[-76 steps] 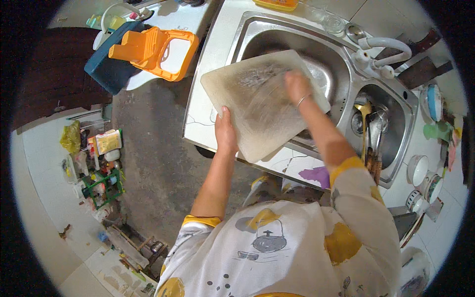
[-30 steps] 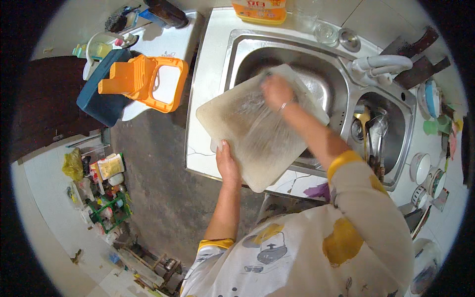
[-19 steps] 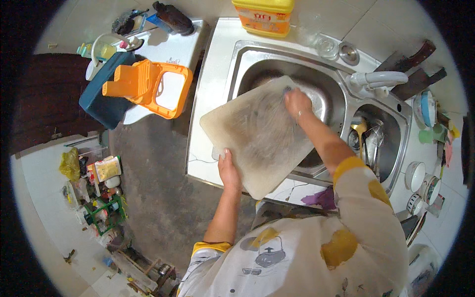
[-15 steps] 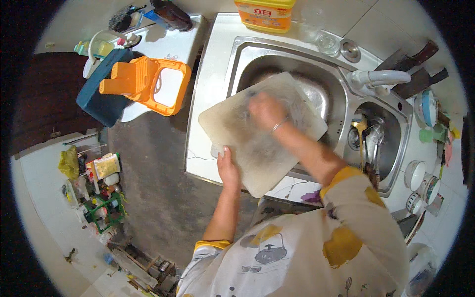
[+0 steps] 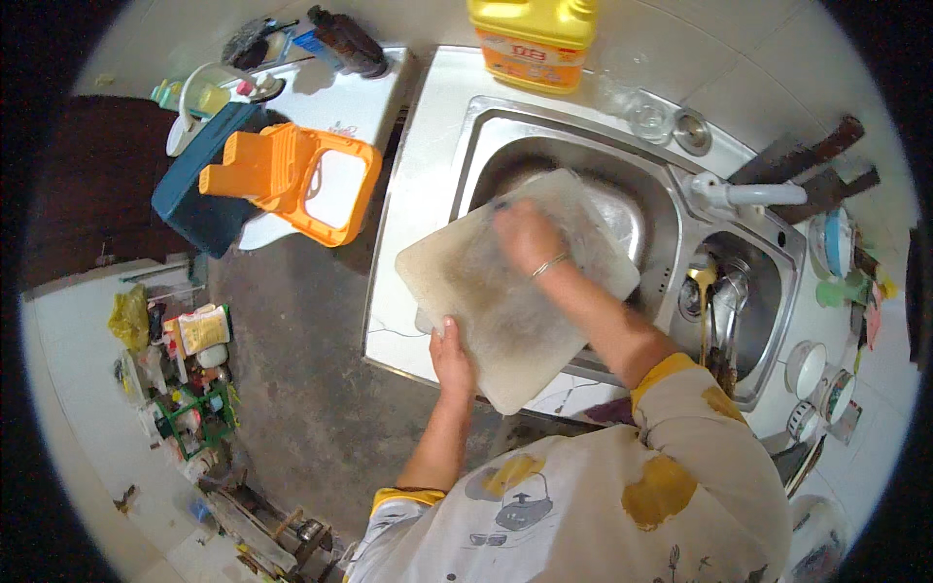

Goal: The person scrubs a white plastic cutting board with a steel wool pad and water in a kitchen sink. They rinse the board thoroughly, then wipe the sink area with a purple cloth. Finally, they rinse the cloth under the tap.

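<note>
A pale, wet cutting board with dark, cloudy smears lies across the large sink basin and the counter's front edge. My left hand is closed on its near left edge, thumb on the top face. My right hand, with a silver bracelet at the wrist, presses on the upper middle of the board. Its fingers are curled over something small and dark, mostly hidden beneath them. The tap stands to the right of the hands.
In the small basin lie a gold-coloured ladle and other utensils. A yellow jug and a glass jar stand behind the sink. Bowls line the right side. An orange folding stool sits at the left.
The whole view has shifted slightly, so the scene sits lower. My right hand stays on nearly the same part of the board and is less blurred. My left hand keeps its hold.
</note>
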Tool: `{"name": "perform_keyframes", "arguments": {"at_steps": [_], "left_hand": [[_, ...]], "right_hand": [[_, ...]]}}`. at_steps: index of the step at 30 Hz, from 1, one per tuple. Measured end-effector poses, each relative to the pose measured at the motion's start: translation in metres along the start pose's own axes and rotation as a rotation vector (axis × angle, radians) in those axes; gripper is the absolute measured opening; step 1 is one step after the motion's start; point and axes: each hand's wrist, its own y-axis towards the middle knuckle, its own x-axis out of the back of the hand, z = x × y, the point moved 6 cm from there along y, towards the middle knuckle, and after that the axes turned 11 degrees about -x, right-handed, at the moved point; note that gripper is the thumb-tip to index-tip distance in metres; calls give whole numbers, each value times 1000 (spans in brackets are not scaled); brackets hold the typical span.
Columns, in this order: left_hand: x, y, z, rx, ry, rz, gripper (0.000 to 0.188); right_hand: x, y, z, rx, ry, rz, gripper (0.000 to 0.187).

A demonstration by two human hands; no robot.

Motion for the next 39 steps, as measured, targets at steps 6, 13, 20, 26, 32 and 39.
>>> {"name": "perform_keyframes", "arguments": {"at_steps": [6, 13, 20, 26, 32, 39], "left_hand": [[-6, 1, -3, 22, -25, 5, 48], [-4, 1, -4, -34, -1, -10, 45], [0, 9, 10, -50, -65, 61, 50], [-5, 2, -1, -10, -20, 74, 50], [-4, 4, -1, -25, -11, 26, 48], [-7, -2, -7, -1, -18, 26, 47]], "right_hand": [[-15, 78, -61, 48, -162, -91, 29], [28, 31, -187, -356, -553, -43, 26], [10, 68, -131, -224, -295, -177, 28], [18, 48, -121, -213, -363, -106, 25], [21, 21, -183, -284, -420, -108, 21], [9, 83, -113, -156, -207, -161, 20]]}}
